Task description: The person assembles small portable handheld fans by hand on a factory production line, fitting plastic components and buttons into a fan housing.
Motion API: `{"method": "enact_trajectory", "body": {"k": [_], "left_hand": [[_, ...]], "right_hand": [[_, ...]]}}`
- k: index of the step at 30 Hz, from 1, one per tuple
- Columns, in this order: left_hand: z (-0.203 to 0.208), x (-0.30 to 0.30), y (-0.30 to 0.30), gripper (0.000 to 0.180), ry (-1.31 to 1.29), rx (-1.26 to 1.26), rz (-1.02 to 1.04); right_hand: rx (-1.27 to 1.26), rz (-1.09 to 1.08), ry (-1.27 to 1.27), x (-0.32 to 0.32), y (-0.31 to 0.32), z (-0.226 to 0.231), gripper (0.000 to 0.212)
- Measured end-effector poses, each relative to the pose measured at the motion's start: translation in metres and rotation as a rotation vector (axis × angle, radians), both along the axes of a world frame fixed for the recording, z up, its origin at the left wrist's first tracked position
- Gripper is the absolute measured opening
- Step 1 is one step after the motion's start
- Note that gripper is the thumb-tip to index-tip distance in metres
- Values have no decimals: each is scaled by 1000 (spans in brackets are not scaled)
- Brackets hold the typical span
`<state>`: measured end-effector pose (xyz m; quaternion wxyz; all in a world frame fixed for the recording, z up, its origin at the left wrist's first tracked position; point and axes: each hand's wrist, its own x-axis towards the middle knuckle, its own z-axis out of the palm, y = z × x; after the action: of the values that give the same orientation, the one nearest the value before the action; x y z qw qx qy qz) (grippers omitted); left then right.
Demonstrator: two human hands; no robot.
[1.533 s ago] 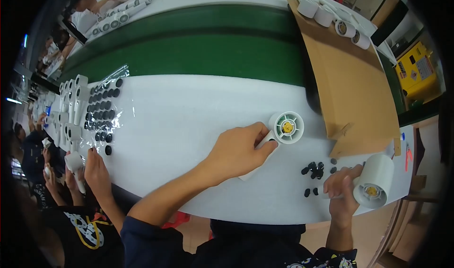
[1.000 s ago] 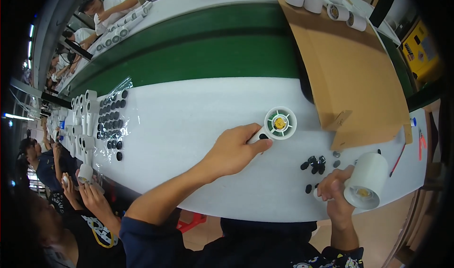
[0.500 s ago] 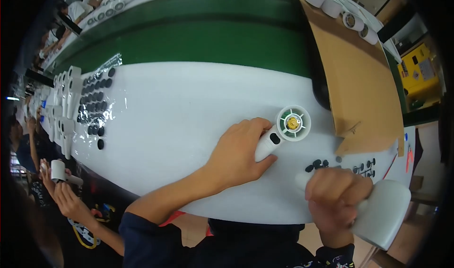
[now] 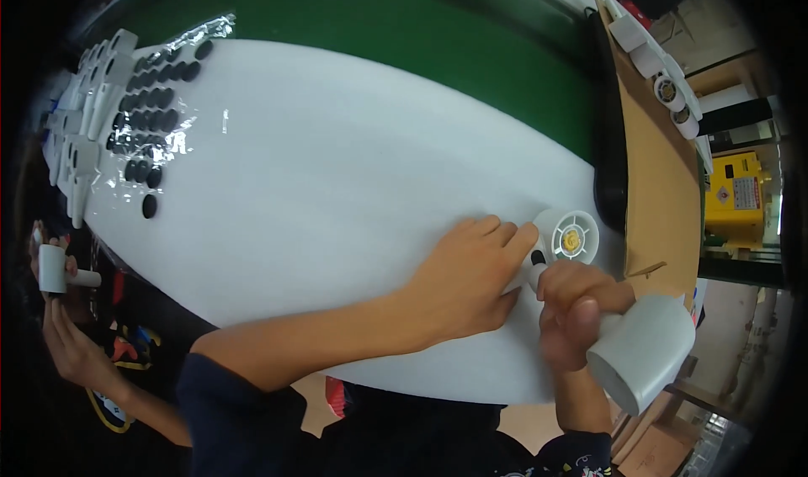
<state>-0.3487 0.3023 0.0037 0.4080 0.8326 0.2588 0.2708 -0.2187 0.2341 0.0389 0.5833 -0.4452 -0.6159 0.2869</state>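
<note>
My left hand (image 4: 467, 279) is closed round the handle of a white hair dryer body (image 4: 596, 240) lying on the white table. Its round end faces up and shows a spoked ring with a yellow part in the centre; a black oval marks the handle. Close against it, my right hand (image 4: 581, 309) is a fist round the handle of a second white hair dryer body (image 4: 644, 355). That one's wide cylinder points to the lower right, past the table edge. Whether the two handles touch is hidden by my fingers.
Rows of black round caps (image 4: 171, 121) lie with clear plastic at the left, beside stacked white housings (image 4: 82, 161). A cardboard sheet (image 4: 661, 191) stands at the right, with white cylinders (image 4: 646, 59) behind. A green belt (image 4: 404, 48) runs beyond the table. A co-worker's hands (image 4: 71, 347) hold a similar body.
The view has swung to the right. My right hand has brought its hair dryer body in against the one under my left hand. The small black parts near my right hand no longer show.
</note>
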Motion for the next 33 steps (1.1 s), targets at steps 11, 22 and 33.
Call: {"method": "enact_trajectory", "body": {"k": [11, 22, 33], "left_hand": [[41, -51, -1, 42, -180, -383, 252], [57, -134, -31, 71, -282, -648, 284], [20, -68, -57, 59, -681, -353, 242]], "right_hand": [[-376, -303, 260, 23, 3, 32, 38], [-265, 70, 246, -54, 60, 30, 28], [-407, 63, 215, -5, -44, 18, 38]]}}
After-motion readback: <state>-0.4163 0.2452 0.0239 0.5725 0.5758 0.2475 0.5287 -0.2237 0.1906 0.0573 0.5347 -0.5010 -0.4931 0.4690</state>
